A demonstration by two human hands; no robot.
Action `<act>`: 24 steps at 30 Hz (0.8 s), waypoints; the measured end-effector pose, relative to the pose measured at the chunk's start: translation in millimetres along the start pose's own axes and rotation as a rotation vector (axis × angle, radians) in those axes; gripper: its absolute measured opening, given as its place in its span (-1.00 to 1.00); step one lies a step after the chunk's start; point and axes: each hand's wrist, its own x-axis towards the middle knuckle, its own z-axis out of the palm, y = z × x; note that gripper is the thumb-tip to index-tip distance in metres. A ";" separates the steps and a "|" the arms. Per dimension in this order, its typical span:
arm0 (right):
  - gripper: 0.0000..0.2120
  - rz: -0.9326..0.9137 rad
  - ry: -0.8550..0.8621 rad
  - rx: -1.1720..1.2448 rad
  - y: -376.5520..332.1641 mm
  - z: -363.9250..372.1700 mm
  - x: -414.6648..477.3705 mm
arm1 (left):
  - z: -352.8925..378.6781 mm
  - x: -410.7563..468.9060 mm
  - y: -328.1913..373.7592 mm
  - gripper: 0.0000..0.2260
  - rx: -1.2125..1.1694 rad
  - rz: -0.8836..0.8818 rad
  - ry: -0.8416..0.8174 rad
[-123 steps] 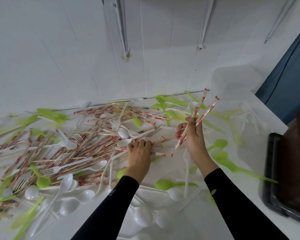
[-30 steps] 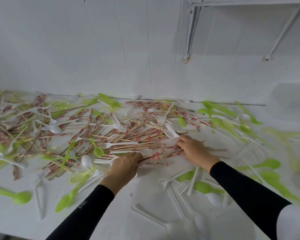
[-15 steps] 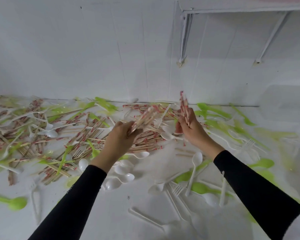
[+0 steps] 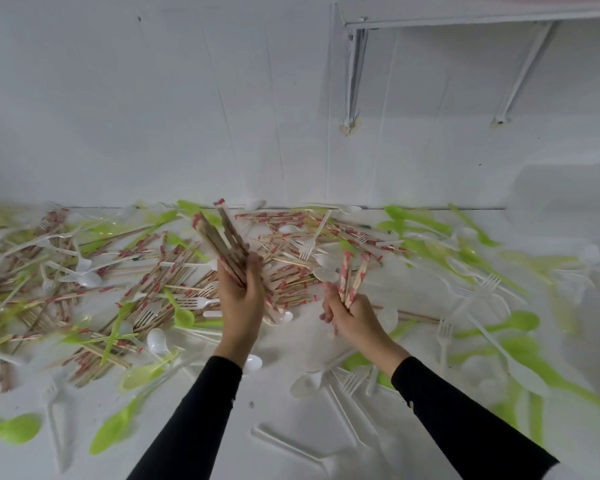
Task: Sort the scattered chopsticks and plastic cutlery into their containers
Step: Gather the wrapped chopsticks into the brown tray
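The left hand point(image 4: 239, 301) is raised above the middle of the white table point(image 4: 274, 407), its fingers curled round the lower ends of a thick bundle of wooden chopsticks in red-printed paper sleeves point(image 4: 220, 235). The bundle slants up and away towards the far left, most of its length standing free above the grip. The right hand point(image 4: 354, 320), just to the right and a little nearer, grips a thinner bunch of the same wrapped chopsticks point(image 4: 349, 275) by its bottom ends, so the sticks rise almost upright from the fist. The two bundles are apart and do not touch. Under and beyond both hands a dense heap of loose wrapped chopsticks point(image 4: 153, 271) covers the table from its left side to the far edge, where it meets the white wall point(image 4: 153, 116). A white plastic fork point(image 4: 307, 244) and white plastic spoons point(image 4: 158, 341) lie mixed into it. Lime-green plastic spoons point(image 4: 513, 322) and more white forks are strewn over the right side, blurred towards that edge. Between the black sleeves point(image 4: 194, 420), on the near part of the table, cutlery lies thinner and patches of bare top show.
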 end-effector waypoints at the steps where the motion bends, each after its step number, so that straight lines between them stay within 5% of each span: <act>1: -0.61 -0.045 -0.001 -0.039 -2.2 -2.6 0.9 | 3.7 -4.3 -6.3 -0.83 -0.006 -0.020 0.004; 4: -0.79 -0.123 0.009 -0.418 -6.9 -18.1 9.2 | 8.6 -12.0 -35.3 -0.76 0.050 -0.140 -0.054; 9: -0.63 0.095 -0.147 -1.193 8.2 -62.3 19.0 | 13.3 -7.5 -51.7 -0.75 0.066 -0.222 -0.113; 24: -0.75 -0.146 -0.257 -1.415 14.6 -62.2 19.2 | -21.6 48.6 -12.8 -0.81 -0.313 -0.237 -0.096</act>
